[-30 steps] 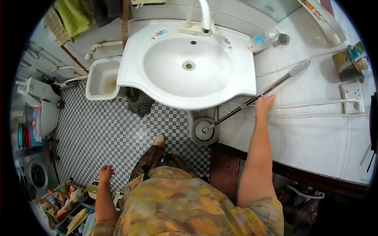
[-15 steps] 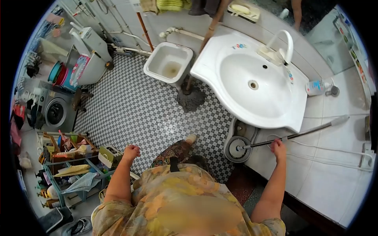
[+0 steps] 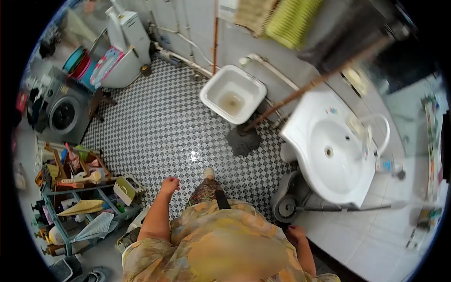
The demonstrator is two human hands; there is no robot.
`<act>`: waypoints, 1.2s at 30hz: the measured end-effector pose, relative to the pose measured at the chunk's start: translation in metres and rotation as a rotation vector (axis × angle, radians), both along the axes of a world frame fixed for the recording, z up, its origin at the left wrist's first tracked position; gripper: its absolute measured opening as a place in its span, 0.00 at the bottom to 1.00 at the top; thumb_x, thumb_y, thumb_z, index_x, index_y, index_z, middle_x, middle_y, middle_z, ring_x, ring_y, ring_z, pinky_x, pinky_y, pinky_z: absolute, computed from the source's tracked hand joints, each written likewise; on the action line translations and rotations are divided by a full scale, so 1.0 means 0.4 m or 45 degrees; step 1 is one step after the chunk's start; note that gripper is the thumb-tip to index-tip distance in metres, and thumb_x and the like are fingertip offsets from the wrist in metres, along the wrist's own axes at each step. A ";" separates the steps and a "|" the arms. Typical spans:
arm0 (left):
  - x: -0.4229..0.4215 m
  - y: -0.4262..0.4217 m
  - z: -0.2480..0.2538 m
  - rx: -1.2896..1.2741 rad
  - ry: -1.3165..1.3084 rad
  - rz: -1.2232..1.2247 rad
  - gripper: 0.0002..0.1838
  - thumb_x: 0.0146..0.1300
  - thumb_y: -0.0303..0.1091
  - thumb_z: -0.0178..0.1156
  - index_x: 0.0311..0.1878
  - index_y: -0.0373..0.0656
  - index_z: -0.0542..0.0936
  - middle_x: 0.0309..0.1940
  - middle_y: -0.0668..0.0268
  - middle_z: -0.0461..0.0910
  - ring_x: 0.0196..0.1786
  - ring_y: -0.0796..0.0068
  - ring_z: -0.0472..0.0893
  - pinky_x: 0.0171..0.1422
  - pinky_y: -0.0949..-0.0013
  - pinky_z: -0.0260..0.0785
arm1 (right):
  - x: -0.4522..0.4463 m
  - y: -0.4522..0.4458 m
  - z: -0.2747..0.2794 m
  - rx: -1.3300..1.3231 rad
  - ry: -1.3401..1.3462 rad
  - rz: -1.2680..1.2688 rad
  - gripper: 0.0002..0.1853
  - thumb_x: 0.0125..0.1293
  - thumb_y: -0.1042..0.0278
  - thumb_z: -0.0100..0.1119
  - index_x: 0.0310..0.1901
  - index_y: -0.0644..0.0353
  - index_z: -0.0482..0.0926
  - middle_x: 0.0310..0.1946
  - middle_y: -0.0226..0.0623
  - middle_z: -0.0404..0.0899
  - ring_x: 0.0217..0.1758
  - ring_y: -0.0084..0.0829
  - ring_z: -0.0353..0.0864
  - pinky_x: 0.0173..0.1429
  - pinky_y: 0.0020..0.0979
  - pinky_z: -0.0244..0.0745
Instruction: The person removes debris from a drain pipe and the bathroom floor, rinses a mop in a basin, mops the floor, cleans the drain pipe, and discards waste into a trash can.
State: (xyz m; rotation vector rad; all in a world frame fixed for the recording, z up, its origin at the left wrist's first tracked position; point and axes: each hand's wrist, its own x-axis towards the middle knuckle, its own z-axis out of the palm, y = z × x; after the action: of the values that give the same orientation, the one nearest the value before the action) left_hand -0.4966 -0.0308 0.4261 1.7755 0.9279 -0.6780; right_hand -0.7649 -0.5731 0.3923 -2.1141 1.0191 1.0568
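Note:
My left hand (image 3: 170,184) hangs in front of my body over the tiled floor (image 3: 155,127), its fingers curled with nothing in them. My right hand (image 3: 296,232) is low at my side, fingers curled in; no object shows in it. The nearest thing to it is a grey mop bucket (image 3: 286,207), from which a spin mop's handle (image 3: 347,208) slants out to the right beneath the sink (image 3: 329,181). The hand is apart from that handle. A grey string mop (image 3: 244,141) stands ahead, its wooden handle (image 3: 310,84) leaning toward the wall.
A white mop basin (image 3: 210,89) stands by the wall, below hanging towels (image 3: 291,23). On the left are a toilet (image 3: 127,66), a washing machine (image 3: 66,115), a small stool (image 3: 99,104) and a crowded shelf rack (image 3: 101,192). A soap dish (image 3: 355,83) hangs above the sink.
The view has turned and tilted, so the basin and sink sit further right and lower. My right hand has dropped back from beside the spin mop's handle. My left hand stays curled.

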 end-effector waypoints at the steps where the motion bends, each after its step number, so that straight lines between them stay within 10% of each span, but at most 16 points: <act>1: 0.029 0.025 -0.026 -0.083 -0.075 0.038 0.10 0.50 0.30 0.54 0.33 0.33 0.73 0.23 0.62 0.74 0.21 0.76 0.73 0.26 0.75 0.67 | 0.089 0.062 0.042 0.007 0.022 0.279 0.16 0.56 0.61 0.49 0.41 0.63 0.74 0.33 0.36 0.77 0.37 0.31 0.74 0.43 0.34 0.67; 5: 0.127 0.135 -0.011 -0.150 -0.128 0.225 0.09 0.51 0.31 0.53 0.32 0.35 0.74 0.22 0.65 0.72 0.22 0.77 0.72 0.25 0.75 0.65 | 0.399 0.208 0.033 0.173 -0.110 0.216 0.20 0.52 0.55 0.49 0.44 0.57 0.74 0.39 0.44 0.75 0.43 0.42 0.74 0.47 0.34 0.67; 7: 0.149 0.220 0.009 -0.124 -0.138 0.248 0.08 0.52 0.30 0.52 0.33 0.36 0.73 0.22 0.66 0.72 0.22 0.77 0.72 0.25 0.76 0.65 | 0.563 0.255 0.030 0.305 -0.411 0.287 0.14 0.59 0.67 0.46 0.45 0.63 0.71 0.31 0.36 0.75 0.28 0.23 0.74 0.31 0.24 0.69; 11: 0.129 0.369 0.007 0.083 -0.113 0.438 0.09 0.51 0.34 0.53 0.31 0.38 0.74 0.21 0.66 0.72 0.21 0.76 0.72 0.23 0.75 0.63 | 0.846 0.390 0.153 0.409 -0.595 0.112 0.14 0.59 0.70 0.45 0.46 0.63 0.70 0.32 0.36 0.75 0.29 0.24 0.74 0.34 0.23 0.70; 23: 0.098 0.491 -0.069 0.287 -0.060 0.447 0.09 0.51 0.31 0.52 0.30 0.34 0.74 0.19 0.66 0.73 0.21 0.79 0.70 0.25 0.74 0.62 | 1.074 0.538 0.100 0.201 -0.296 0.701 0.18 0.54 0.64 0.47 0.48 0.55 0.70 0.35 0.40 0.75 0.37 0.38 0.75 0.42 0.35 0.69; 36: 0.703 0.606 -0.094 0.225 -0.122 0.224 0.11 0.56 0.34 0.48 0.39 0.38 0.71 0.31 0.65 0.72 0.28 0.76 0.72 0.30 0.72 0.63 | 1.442 0.602 0.060 0.252 -0.459 0.373 0.17 0.54 0.67 0.48 0.47 0.59 0.69 0.31 0.40 0.76 0.32 0.34 0.76 0.38 0.31 0.70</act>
State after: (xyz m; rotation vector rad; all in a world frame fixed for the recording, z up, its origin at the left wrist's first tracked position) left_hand -0.2156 0.2114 0.3886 1.8368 1.0909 -0.4058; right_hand -0.1882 -0.3324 0.4162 -2.2219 0.4259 0.8225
